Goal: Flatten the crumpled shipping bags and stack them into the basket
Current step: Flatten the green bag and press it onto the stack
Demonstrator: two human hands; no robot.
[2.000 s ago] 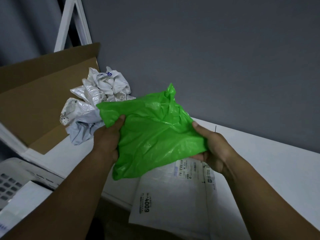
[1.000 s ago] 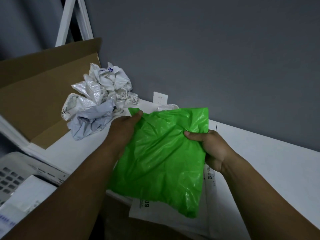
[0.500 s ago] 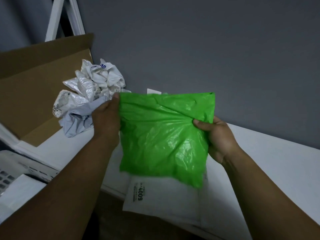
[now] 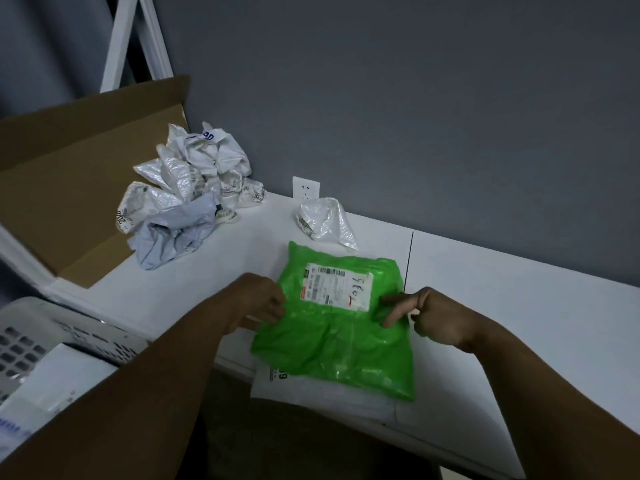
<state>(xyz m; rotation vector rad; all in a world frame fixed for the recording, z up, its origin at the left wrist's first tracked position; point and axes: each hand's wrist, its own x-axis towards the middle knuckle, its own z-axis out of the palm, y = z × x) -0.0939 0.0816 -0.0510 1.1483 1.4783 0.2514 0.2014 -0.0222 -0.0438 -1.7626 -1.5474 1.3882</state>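
Head view: the green bag (image 4: 332, 344) lies low centre on the bench (image 4: 519, 323), on top of a flat white bag (image 4: 329, 393) that overhangs the near edge. The left hand (image 4: 258, 299) curls at its left edge, pinching or not, I cannot tell. The right hand (image 4: 436, 317) lays straight fingers (image 4: 394, 308) on the right edge.

The danger is that a hard push may slide both slick bags off the bench, and trapped air may puff the green one up again.

Its shipping label (image 4: 337, 285) shows a barcode and handwritten digits, maybe "3801". The white bag shows "09". The crumpled pile (image 4: 187, 192), upper left, shows blue "an". The basket (image 4: 41, 327) sits lower left.
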